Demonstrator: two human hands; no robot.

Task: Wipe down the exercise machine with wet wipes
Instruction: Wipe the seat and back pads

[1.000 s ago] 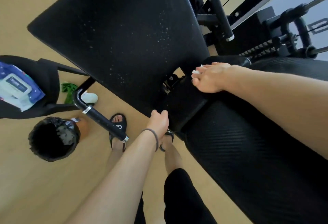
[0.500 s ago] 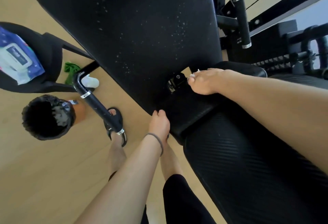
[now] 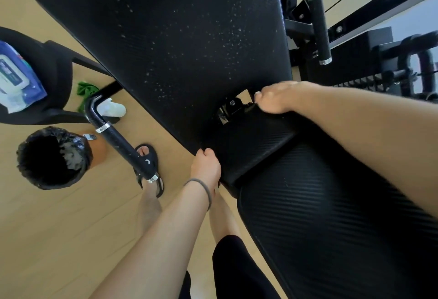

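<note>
Hands working the hinge gap of the exercise machine (image 3: 180, 45)

Right hand (image 3: 276, 99), wipe not visible now, has slid toward the hinge bracket (image 3: 233, 107); left hand (image 3: 205, 167) still grips the pad's edge; droplets suggest wiping continues.

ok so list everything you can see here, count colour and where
back pad: 1, black with pale specks, upper centre
seat pad: 1, black, ribbed, lower right
hinge bracket: 1, black metal, between the pads
handles: 2, black with silver rings, left of pads and top right
wet wipes pack: 1, blue and white, on a black seat at left edge
bin: 1, black liner, on floor at left
cloth: 1, green, on floor
sandals: black, one clearly seen
hair tie: 1, grey, left wrist
left hand: grips back pad's lower edge
right hand: at the hinge, white wipe barely visible
</note>
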